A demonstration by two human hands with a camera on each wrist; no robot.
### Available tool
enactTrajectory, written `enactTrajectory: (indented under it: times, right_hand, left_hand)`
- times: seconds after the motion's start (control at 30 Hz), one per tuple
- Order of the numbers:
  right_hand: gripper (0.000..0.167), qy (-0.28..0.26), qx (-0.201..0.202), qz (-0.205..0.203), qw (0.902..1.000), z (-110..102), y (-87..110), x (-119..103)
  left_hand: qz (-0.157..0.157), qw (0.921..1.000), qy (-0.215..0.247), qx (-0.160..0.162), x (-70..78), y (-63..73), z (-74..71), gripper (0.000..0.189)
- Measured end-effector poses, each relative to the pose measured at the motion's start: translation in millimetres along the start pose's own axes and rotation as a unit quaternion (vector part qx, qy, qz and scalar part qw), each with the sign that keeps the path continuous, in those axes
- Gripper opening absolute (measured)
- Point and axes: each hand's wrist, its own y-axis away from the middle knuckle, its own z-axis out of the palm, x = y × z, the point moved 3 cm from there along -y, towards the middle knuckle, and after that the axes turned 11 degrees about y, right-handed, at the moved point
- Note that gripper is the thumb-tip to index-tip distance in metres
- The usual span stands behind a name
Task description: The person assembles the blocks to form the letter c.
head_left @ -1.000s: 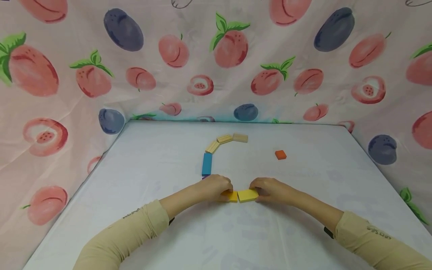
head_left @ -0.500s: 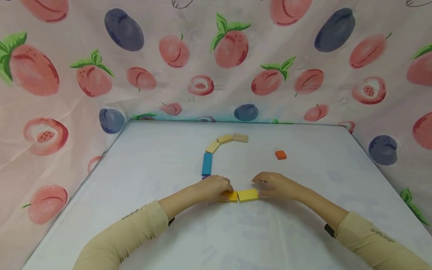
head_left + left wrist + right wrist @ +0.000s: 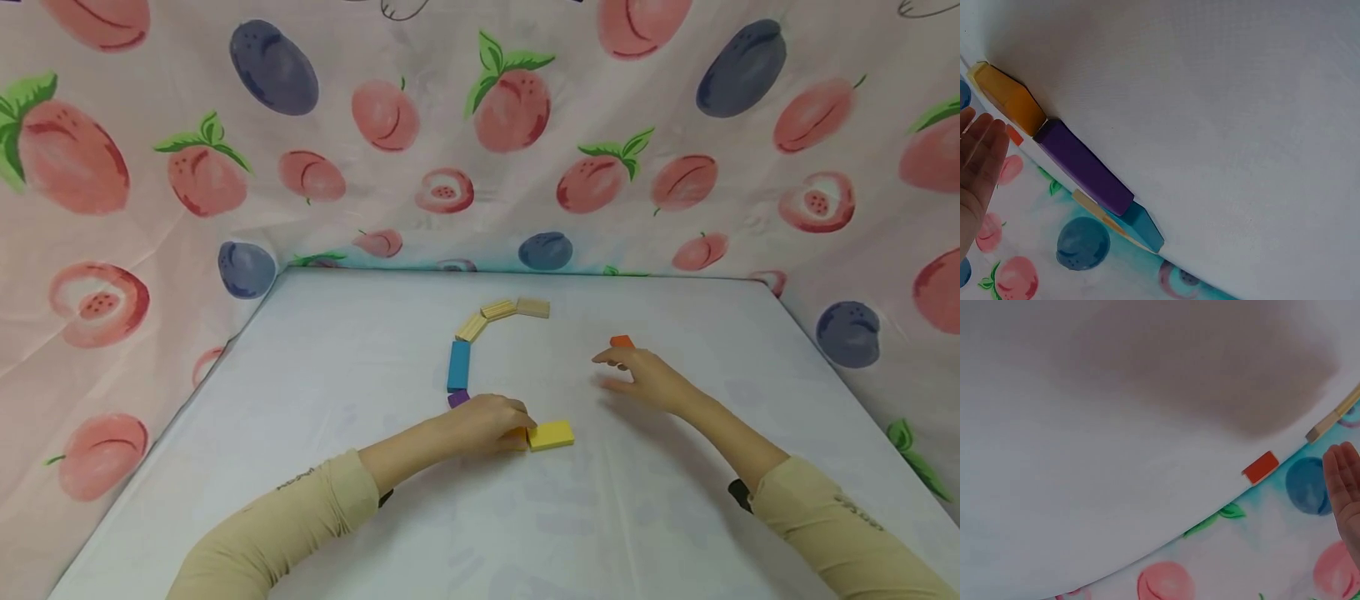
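Observation:
My left hand [image 3: 487, 423] hovers at the orange block [image 3: 516, 438], partly covering it in the head view, with fingertips by the yellow block [image 3: 551, 435]. In the left wrist view, this hand's fingers [image 3: 985, 140] look extended and hold nothing; the purple block [image 3: 1085, 169] adjoins the orange one there. Above the table, my right hand [image 3: 648, 382] has loose fingers and holds nothing. It is nearest the small red-orange block [image 3: 621, 341], whose front it hides in the head view. That block shows whole in the right wrist view.
Beyond the purple block, a blue block [image 3: 459, 367] continues a curved row. Several plain wooden blocks [image 3: 499, 310] bend the row rightward at the back. All lie on a white-covered table [image 3: 360, 358]; a fruit-print cloth [image 3: 450, 108] hangs behind and along both sides.
My right hand has let go of the yellow block and moved up and right toward the red-orange block. My left hand has shifted slightly right, its fingertips now at the yellow block; more purple shows.

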Motion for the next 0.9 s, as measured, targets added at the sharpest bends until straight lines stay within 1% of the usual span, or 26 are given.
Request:
enactTrajectory:
  times: [0.2,0.37,0.57,0.67,0.77,0.9]
  right_hand:
    - [0.034,0.003,0.01,0.016,0.9998,0,0.1,12]
    - [0.032,0.015,0.041,0.017,0.9989,-2,-2.3,19]
    - [0.031,0.023,0.074,0.04,0.9962,-4,-7.8,28]
    - [0.029,0.033,0.078,0.052,0.995,-4,-10.1,31]
    - [0.028,0.04,0.075,0.06,0.9946,-4,-11.7,34]
    - [0.031,0.047,0.067,0.067,0.9944,-3,-13.4,38]
  left_hand:
    - [0.004,0.9998,-0.006,-0.017,5.6,-0.2,2.6,0.028]
    - [0.021,0.9993,-0.009,-0.031,8.3,-1.5,6.1,0.03]
    - [0.042,0.9979,-0.029,-0.041,12.2,-5.2,10.3,0.033]
    - [0.041,0.9977,-0.03,-0.045,13.8,-6.1,12.2,0.034]
    - [0.038,0.9977,-0.026,-0.049,14.1,-6.9,13.9,0.033]
    - [0.04,0.9973,-0.035,-0.051,14.1,-8.3,15.4,0.031]
